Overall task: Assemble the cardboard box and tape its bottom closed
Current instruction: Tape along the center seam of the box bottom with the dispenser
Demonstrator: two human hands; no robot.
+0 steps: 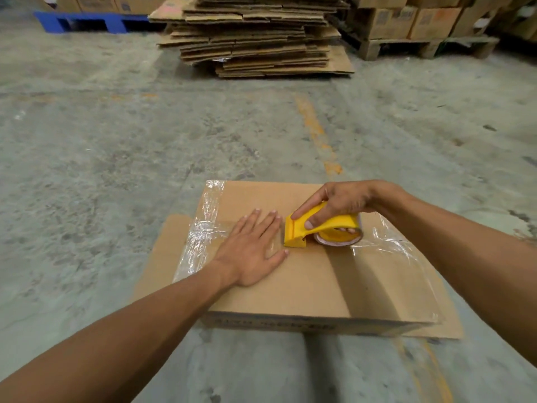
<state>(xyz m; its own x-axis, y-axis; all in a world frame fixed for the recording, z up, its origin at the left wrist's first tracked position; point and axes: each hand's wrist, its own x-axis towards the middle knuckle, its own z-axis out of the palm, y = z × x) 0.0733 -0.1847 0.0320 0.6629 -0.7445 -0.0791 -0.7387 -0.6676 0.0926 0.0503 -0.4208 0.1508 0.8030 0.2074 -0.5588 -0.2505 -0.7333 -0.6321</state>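
Note:
A brown cardboard box (313, 286) stands on the concrete floor with its flaps folded flat on top. Clear tape (200, 237) covers its left edge and more clear tape (389, 245) lies across its right side. My left hand (252, 248) rests flat on the box top, fingers spread, just left of the dispenser. My right hand (343, 202) grips a yellow tape dispenser (322, 228), which sits on the box near the middle seam with its blade end pointing left.
A tall stack of flattened cardboard sheets (255, 36) lies on the floor ahead. A blue pallet (90, 21) sits at the back left, and a wooden pallet (421, 48) with stacked boxes at the back right. An orange line (316, 132) runs along the floor.

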